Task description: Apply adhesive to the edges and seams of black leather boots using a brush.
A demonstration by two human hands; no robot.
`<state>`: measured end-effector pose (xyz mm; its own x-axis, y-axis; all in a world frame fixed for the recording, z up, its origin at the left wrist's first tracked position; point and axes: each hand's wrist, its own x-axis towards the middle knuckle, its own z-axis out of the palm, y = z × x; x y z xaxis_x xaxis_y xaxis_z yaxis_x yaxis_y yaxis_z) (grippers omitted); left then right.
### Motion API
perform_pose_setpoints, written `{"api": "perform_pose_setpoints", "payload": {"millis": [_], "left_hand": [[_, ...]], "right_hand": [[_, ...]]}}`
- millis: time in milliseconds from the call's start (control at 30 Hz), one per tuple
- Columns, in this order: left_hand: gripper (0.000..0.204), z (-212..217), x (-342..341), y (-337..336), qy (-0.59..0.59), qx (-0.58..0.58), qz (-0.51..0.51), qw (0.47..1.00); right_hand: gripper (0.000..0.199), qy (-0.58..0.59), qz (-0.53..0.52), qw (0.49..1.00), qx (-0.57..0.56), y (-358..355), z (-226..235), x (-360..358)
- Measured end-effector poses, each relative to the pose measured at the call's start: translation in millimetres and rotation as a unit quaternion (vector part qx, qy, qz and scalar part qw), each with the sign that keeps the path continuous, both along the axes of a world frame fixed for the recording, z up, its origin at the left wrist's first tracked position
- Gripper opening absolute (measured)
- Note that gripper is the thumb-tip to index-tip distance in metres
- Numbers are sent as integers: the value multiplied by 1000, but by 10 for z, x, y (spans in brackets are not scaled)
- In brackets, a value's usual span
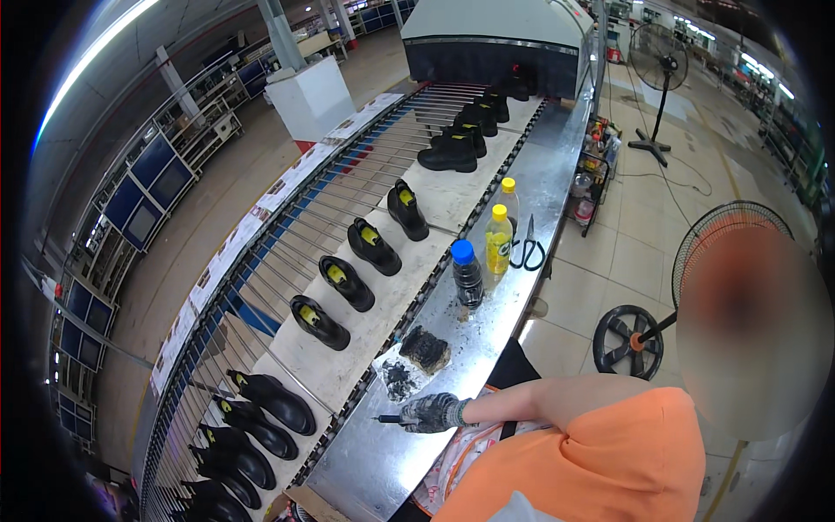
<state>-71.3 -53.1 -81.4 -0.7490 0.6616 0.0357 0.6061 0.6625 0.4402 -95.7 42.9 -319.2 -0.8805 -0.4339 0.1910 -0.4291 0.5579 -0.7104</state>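
Neither my left hand nor my right hand shows. A co-worker in an orange shirt is at the right, one arm reaching over the metal ledge. The co-worker's gloved hand is closed around a thin, dark, pen-like tool. Just beyond the glove lies a blackened sponge-like block, beside a pale sheet smeared with black. Black shoes with yellow inside stand along the conveyor; a nearer group of black shoes sits at lower left. The co-worker's other hand is hidden.
On the ledge stand a blue-capped dark bottle, a yellow-capped yellow bottle, a paler bottle and black scissors. The conveyor runs into a machine hood. Fans and a rack stand at right.
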Motion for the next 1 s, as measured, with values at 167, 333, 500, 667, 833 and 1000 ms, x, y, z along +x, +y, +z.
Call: {"api": "perform_pose_setpoints", "payload": {"millis": [167, 333, 500, 667, 833, 1000], "left_hand": [[31, -486, 61, -396, 0, -20, 38, 999], [30, -1320, 404, -1859, 1, -36, 73, 997], [47, -415, 352, -1563, -57, -39, 107, 992], [57, -613, 195, -1551, -142, -117, 72, 980], [66, -379, 208, -1463, -247, 53, 118, 960], [61, 482, 428, -1418, -135, 503, -392, 758]], "right_hand": [[28, 52, -13, 998, -36, -8, -124, 0], [27, 22, -9, 1000, 5, -49, 56, 11], [28, 28, -18, 999, -14, -8, -5, 8], [26, 37, 30, 999, -5, -66, -85, -32], [18, 36, 0, 999, -42, 41, -113, -18], [24, -32, 21, 996, 75, -11, 40, -91]]}}
